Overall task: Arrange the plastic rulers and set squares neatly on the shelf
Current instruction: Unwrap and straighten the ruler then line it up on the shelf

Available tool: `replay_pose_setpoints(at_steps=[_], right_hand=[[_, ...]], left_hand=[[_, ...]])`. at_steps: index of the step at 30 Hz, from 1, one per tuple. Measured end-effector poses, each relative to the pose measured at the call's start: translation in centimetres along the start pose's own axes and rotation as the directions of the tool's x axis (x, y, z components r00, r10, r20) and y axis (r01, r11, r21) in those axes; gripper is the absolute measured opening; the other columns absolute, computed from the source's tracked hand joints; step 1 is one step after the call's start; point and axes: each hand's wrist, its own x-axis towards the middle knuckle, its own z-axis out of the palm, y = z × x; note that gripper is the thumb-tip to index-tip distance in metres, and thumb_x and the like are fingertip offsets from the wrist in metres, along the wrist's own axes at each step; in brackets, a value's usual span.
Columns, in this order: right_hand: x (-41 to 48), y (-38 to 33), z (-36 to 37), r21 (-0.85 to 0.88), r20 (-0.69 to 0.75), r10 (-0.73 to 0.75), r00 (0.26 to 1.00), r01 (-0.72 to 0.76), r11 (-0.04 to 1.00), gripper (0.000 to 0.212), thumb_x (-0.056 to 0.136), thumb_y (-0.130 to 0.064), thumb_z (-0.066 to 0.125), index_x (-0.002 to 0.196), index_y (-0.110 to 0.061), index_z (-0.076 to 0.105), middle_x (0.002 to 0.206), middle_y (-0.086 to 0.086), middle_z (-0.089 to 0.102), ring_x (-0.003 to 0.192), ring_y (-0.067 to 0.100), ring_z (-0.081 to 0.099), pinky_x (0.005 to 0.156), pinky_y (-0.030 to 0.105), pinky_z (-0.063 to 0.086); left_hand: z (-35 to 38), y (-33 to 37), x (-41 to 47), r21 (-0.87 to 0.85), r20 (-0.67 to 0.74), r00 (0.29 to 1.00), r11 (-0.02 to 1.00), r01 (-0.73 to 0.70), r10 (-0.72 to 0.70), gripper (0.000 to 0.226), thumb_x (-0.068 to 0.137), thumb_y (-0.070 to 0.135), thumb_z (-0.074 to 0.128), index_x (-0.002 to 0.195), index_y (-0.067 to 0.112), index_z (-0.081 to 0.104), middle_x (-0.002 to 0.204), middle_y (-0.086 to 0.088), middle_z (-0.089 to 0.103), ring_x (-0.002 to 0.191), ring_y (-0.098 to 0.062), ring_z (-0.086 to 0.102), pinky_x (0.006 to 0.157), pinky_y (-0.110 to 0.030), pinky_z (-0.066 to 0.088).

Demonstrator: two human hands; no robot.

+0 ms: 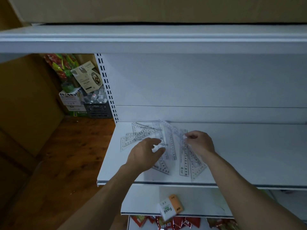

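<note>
Right hand (199, 143) pinches a ruler (183, 163) by its far end. Left hand (146, 153) loose-fingered, gripping nothing, over the pile (141, 132) left of that pinch, on shelf (249, 155). Sorting barely begun, probably. Next: draw ruler free, lay it square.

My left hand (146, 153) covers the middle of the clear rulers and set squares (172, 146), whose overlapping outlines blur together, so their count cannot be told. My right hand (200, 142) hides its own fingertips, so which piece they pinch is unclear. My forearms (106, 196), the shelf (249, 155) and the red snack packets (181, 222) are cut by the view's edges
</note>
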Motion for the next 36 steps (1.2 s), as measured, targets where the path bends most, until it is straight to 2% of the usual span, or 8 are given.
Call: replay_pose_setpoints(at_steps=[6,9,13,19,25,27,32,36], right_hand=[[-1.1,-1.3,-1.0,0.351,0.144,-0.081,0.986,0.026,0.936,0.012,0.083,-0.017,0.071,0.088,-0.028,0.072,0.088,-0.009,0.073,0.085,0.008,0.067,0.074,0.021,0.049],[-2.1,-2.0,-1.1,0.417,0.201,-0.137,0.970,0.042,0.908,0.014,0.082,-0.015,0.072,0.090,-0.027,0.073,0.086,-0.007,0.074,0.084,0.007,0.069,0.073,0.021,0.049],[-3.3,-2.5,-1.4,0.431,0.264,-0.191,0.946,0.061,0.900,0.018,0.082,-0.011,0.071,0.091,-0.027,0.073,0.089,-0.007,0.075,0.086,0.007,0.069,0.070,0.016,0.049],[-4.5,-2.3,-1.6,0.441,0.257,-0.181,0.949,0.052,0.896,0.023,0.081,-0.007,0.071,0.096,-0.025,0.072,0.089,-0.005,0.073,0.082,0.010,0.069,0.068,0.018,0.050],[-5.6,-0.6,-4.2,0.572,0.153,-0.075,0.985,-0.026,0.820,0.012,0.089,-0.014,0.064,0.100,-0.015,0.066,0.086,0.003,0.074,0.075,0.014,0.068,0.063,0.023,0.049],[-6.1,0.3,-5.5,0.586,0.098,-0.049,0.994,-0.018,0.810,0.010,0.090,-0.019,0.062,0.096,-0.012,0.068,0.084,0.003,0.074,0.073,0.014,0.066,0.063,0.024,0.047],[-7.4,3.2,-10.2,0.626,-0.058,0.006,0.998,0.032,0.779,0.010,0.090,-0.017,0.062,0.086,-0.011,0.068,0.078,0.002,0.073,0.066,0.011,0.062,0.060,0.022,0.045],[-9.0,7.0,-15.4,0.618,-0.171,0.051,0.984,0.067,0.783,0.011,0.090,-0.016,0.062,0.081,-0.011,0.068,0.073,0.002,0.072,0.062,0.010,0.059,0.058,0.022,0.044]], left_hand=[[-0.8,0.5,1.2,-0.406,0.066,0.994,0.908,0.108,-0.089,0.043,0.089,0.041,0.063,0.129,0.027,0.056,0.116,0.012,0.063,0.095,0.003,0.058,0.074,-0.018,0.046],[-1.4,0.8,1.5,-0.619,0.054,0.986,0.770,0.156,-0.156,0.049,0.087,0.034,0.067,0.133,0.023,0.052,0.115,0.008,0.064,0.099,-0.004,0.060,0.088,-0.027,0.047],[-2.4,0.2,1.5,-0.857,0.028,0.976,0.498,0.134,-0.214,0.059,0.084,0.020,0.071,0.137,0.020,0.045,0.122,-0.001,0.064,0.113,-0.019,0.061,0.103,-0.039,0.044],[-3.3,0.2,0.3,-0.911,-0.028,0.989,0.412,0.035,-0.145,0.030,0.085,0.010,0.068,0.115,0.016,0.062,0.111,-0.001,0.071,0.102,-0.015,0.068,0.086,-0.025,0.052],[-1.9,2.2,-0.2,-0.979,-0.001,0.989,0.201,0.028,-0.146,0.031,0.082,0.013,0.066,0.112,0.014,0.062,0.113,-0.003,0.071,0.105,-0.016,0.067,0.092,-0.029,0.050],[-0.9,3.4,-0.2,-0.981,0.027,0.993,0.187,0.048,-0.113,0.038,0.076,0.017,0.068,0.114,0.013,0.062,0.114,-0.004,0.070,0.107,-0.016,0.066,0.093,-0.029,0.049],[2.7,7.5,-0.3,-0.974,0.098,0.995,0.201,0.104,-0.036,0.027,0.088,0.011,0.062,0.114,0.014,0.063,0.110,-0.003,0.071,0.104,-0.015,0.067,0.089,-0.026,0.051],[6.5,11.9,-0.8,-0.950,0.090,0.996,0.300,0.088,-0.007,0.019,0.087,0.008,0.064,0.106,0.012,0.065,0.104,-0.004,0.073,0.100,-0.016,0.068,0.080,-0.024,0.052]])
